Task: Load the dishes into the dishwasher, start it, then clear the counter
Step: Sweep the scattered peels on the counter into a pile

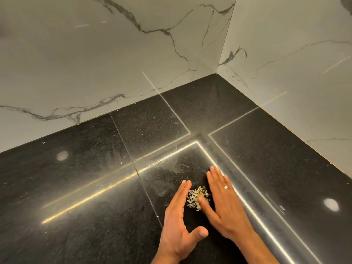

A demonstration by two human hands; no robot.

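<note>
A small heap of pale food scraps and crumbs (197, 197) lies on the black speckled counter (85, 178). My left hand (178, 220) stands on its edge just left of the heap, fingers straight and together, thumb spread out. My right hand (224, 202) lies flat on the counter to the right of the heap, fingers straight, a ring on one finger, its thumb touching the scraps. The heap sits between both palms.
The counter meets white marble walls (114, 54) in a corner at the upper right. Thin bright light reflections and tile seams cross the black surface. A few loose crumbs (152, 164) lie farther back, left of the heap.
</note>
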